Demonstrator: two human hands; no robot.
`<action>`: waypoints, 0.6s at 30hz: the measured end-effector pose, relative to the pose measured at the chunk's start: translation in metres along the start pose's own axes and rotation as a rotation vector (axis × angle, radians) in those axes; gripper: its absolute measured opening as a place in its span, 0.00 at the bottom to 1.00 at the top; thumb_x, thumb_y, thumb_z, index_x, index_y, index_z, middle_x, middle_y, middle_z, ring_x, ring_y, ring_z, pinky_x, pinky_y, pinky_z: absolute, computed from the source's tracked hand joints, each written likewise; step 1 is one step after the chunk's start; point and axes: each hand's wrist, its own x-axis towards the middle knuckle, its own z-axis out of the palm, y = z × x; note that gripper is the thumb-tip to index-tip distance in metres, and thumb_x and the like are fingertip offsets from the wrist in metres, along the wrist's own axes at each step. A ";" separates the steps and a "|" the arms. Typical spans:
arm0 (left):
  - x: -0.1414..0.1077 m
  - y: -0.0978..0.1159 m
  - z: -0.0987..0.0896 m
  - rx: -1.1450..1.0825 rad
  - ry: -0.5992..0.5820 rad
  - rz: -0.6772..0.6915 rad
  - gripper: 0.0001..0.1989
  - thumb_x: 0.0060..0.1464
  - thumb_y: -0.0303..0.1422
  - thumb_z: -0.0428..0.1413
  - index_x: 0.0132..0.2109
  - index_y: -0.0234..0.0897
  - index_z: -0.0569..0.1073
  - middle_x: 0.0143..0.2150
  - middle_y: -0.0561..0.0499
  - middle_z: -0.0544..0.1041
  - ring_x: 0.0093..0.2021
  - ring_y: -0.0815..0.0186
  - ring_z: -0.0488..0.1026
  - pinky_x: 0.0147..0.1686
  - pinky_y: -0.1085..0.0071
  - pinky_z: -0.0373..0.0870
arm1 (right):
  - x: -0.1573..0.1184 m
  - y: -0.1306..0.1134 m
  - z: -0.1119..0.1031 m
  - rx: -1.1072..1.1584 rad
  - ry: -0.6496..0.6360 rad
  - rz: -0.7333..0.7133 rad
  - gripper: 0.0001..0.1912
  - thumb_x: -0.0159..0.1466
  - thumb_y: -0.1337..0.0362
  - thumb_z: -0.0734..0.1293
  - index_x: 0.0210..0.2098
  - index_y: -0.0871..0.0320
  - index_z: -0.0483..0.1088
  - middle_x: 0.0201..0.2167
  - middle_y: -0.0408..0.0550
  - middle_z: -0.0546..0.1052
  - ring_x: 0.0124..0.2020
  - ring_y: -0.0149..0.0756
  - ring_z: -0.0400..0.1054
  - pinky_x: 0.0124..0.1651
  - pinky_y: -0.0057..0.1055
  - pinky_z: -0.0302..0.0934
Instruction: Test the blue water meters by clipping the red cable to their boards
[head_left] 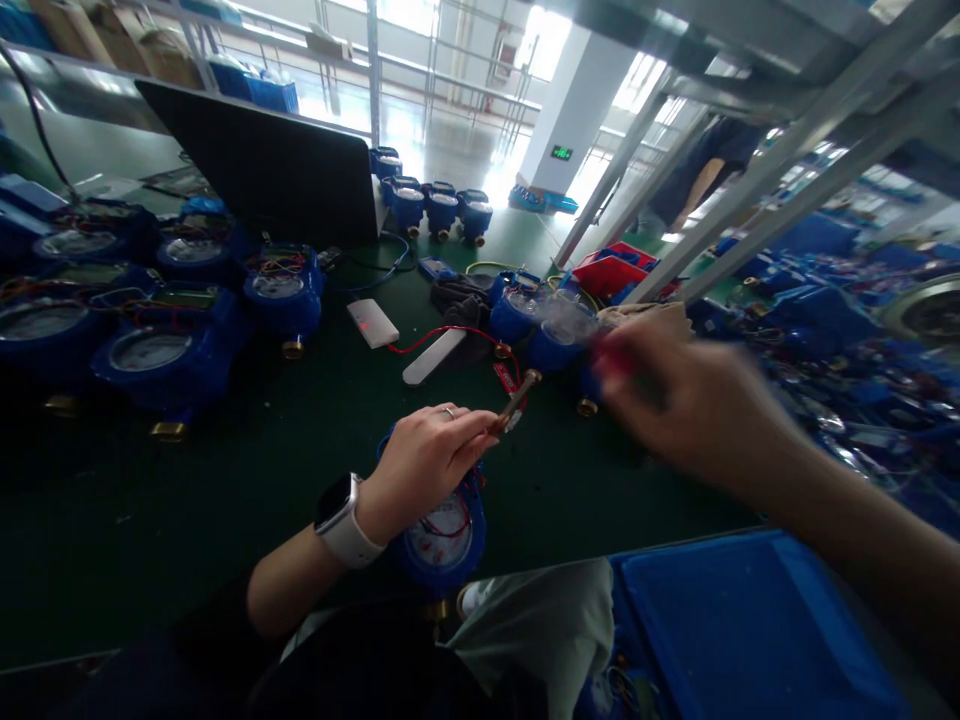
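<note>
1. Basically, slim brass-toned rod [516,402], straight, rounded at the far end, sticking out past the fingertips over the smooth green table [315,450].
2. Under the left hand [427,460]: near meter [448,545], blue housing, round pale dial, brass-coloured fitting at the near end.
3. Beyond: flat pale strip [433,358] with rounded end; white box [373,322], red light on it, thin red wire [450,328] running off.
4. Left grip: pinched on the rod, thumb against fingers, back of hand up, watch [345,515] at the wrist.
5. Right hand [675,390]: raised near the rear meters [516,312], forearm extended from lower right.
6. Right grip: can't tell, too blurred; reddish smear at fingertips unreadable.
7. Hidden: upper part of near meter, behind left hand; rod's near end, inside fingers.
</note>
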 end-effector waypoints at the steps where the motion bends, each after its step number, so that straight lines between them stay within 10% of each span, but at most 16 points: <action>1: 0.000 0.000 0.000 -0.003 -0.003 -0.004 0.11 0.62 0.18 0.60 0.48 0.35 0.71 0.40 0.55 0.73 0.39 0.63 0.71 0.37 0.69 0.62 | -0.002 0.000 0.004 -0.017 -0.059 -0.033 0.17 0.68 0.61 0.55 0.36 0.65 0.70 0.21 0.44 0.65 0.17 0.24 0.52 0.20 0.22 0.42; 7: -0.002 -0.003 -0.001 -0.009 -0.002 -0.016 0.09 0.64 0.20 0.59 0.48 0.34 0.71 0.42 0.54 0.73 0.41 0.62 0.71 0.38 0.68 0.64 | -0.008 0.003 0.003 0.118 0.246 0.233 0.14 0.68 0.57 0.60 0.34 0.64 0.65 0.24 0.48 0.65 0.21 0.25 0.56 0.23 0.21 0.51; 18: -0.004 -0.006 0.000 -0.051 0.047 -0.018 0.04 0.68 0.25 0.54 0.48 0.36 0.70 0.43 0.56 0.72 0.42 0.64 0.68 0.37 0.69 0.62 | -0.018 -0.008 0.017 0.274 0.125 0.258 0.14 0.67 0.56 0.61 0.34 0.63 0.64 0.22 0.46 0.63 0.18 0.24 0.54 0.18 0.20 0.48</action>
